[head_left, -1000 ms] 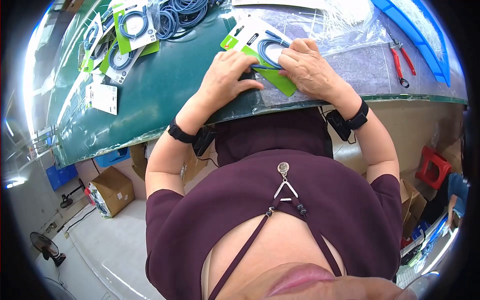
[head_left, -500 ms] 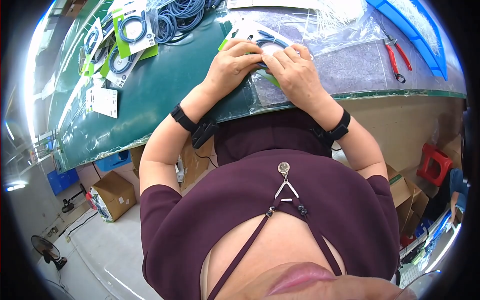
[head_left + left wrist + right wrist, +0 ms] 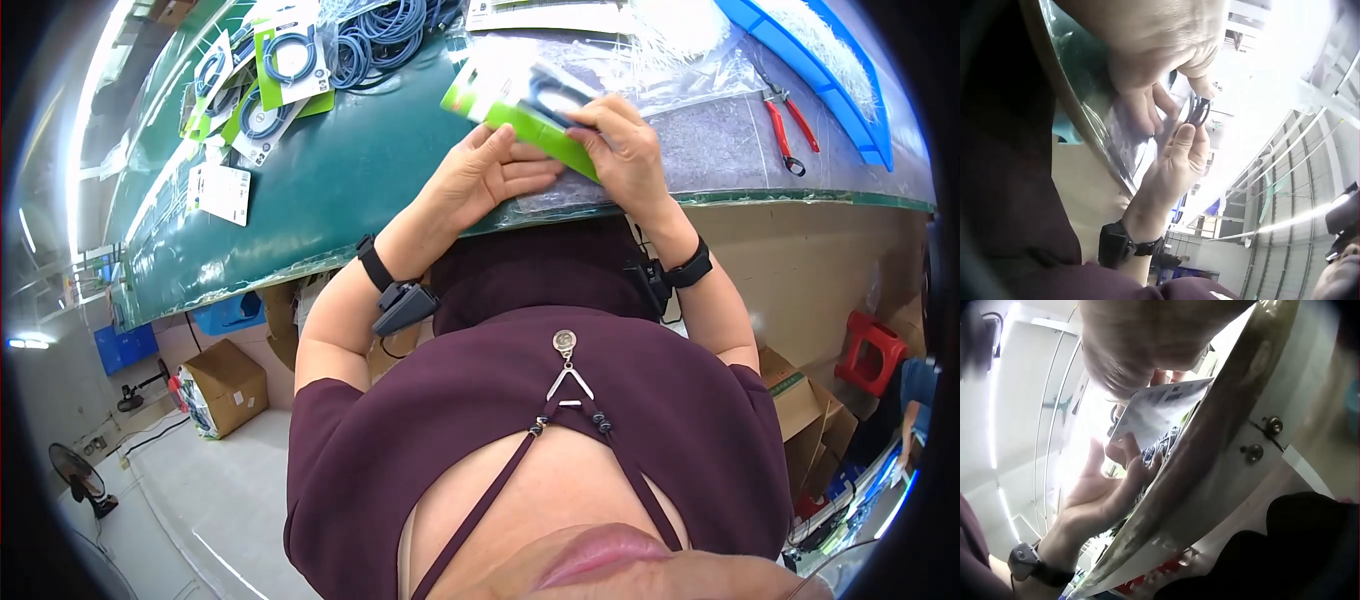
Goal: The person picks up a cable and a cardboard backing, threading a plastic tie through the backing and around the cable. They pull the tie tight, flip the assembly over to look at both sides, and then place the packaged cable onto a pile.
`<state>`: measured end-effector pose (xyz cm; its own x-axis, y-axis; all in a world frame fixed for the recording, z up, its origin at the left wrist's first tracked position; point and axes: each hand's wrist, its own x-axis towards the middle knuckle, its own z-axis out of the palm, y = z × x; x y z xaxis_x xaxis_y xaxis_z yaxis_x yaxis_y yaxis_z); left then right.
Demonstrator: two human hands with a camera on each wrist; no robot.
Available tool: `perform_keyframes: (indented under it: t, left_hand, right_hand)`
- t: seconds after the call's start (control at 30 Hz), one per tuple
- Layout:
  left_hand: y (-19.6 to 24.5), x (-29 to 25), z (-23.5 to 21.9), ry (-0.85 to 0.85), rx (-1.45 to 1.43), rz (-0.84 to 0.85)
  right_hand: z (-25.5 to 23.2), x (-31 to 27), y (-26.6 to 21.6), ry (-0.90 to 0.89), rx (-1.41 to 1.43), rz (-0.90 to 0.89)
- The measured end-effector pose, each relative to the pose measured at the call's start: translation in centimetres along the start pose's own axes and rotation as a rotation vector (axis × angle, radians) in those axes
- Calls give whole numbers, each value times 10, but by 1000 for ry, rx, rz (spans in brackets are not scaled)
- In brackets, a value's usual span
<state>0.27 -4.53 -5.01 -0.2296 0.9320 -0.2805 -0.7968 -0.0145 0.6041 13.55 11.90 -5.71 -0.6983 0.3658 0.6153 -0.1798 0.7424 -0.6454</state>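
A white and green cardboard package [image 3: 510, 118] with a coiled blue cable [image 3: 556, 96] on it is tilted up over the near part of the table, blurred in the head view. My right hand [image 3: 632, 152] pinches its right end between thumb and fingers. My left hand [image 3: 482, 178] has its palm turned up under the green edge, its thumb tip at that edge and its other fingers loosely extended. In the right wrist view the pale back of the card [image 3: 1163, 406] shows, with left fingertips right at its lower edge.
Several carded cables [image 3: 290, 55] lie at the left, beside loose blue cable coils [image 3: 385, 45]. A white card [image 3: 220, 193] lies nearer the edge. Red-handled pliers [image 3: 790, 125] and a blue tray [image 3: 820, 80] of thin clear strips are at the right.
Both hands were together at the cable and card. Now the left hand has turned palm up and drawn away from the cable, while the right hand tilts the card up.
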Motion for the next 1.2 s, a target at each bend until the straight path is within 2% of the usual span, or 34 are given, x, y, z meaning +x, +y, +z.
perform_keyframes:
  t: [0.07, 0.1, 0.2, 0.33, 0.47, 0.5, 0.6, 0.73, 0.87, 1.03, 1.17, 1.2]
  left_hand:
    - [-5, 5, -2, -187, -119, 11]
    - [-6, 7, -4, -192, -111, 7]
    - [-6, 8, -4, -17, 388, 162]
    - [-21, 7, -2, 87, 325, 189]
    - [-22, 0, 11, 149, 380, 178]
    - [-23, -3, 14, 153, 377, 167]
    - [-17, -9, 19, 93, 419, 100]
    - [-19, -11, 6, 34, 366, 100]
    - [-26, -12, -4, 56, 388, 129]
    - [-27, -11, -8, 77, 363, 145]
    - [-23, -5, -4, 100, 421, 211]
    - [-24, -2, 0, 124, 353, 246]
  right_hand:
    - [-5, -4, -6, -26, 74, 9]
    - [-7, -6, -7, -17, 72, 8]
    - [-11, -10, -11, -92, -49, -150]
    - [-11, -22, -11, -166, -150, -222]
    - [-30, 0, -23, -162, -300, -317]
    - [-28, 0, -22, -166, -297, -306]
    - [-23, 8, -12, -416, -153, -431]
    - [-19, 4, -6, -438, -62, -428]
    - [-16, 4, -6, -488, 9, -384]
    - [-9, 3, -3, -486, -23, -408]
    - [-10, 7, -6, -371, -192, -475]
    - [-10, 7, -9, -295, -225, -416]
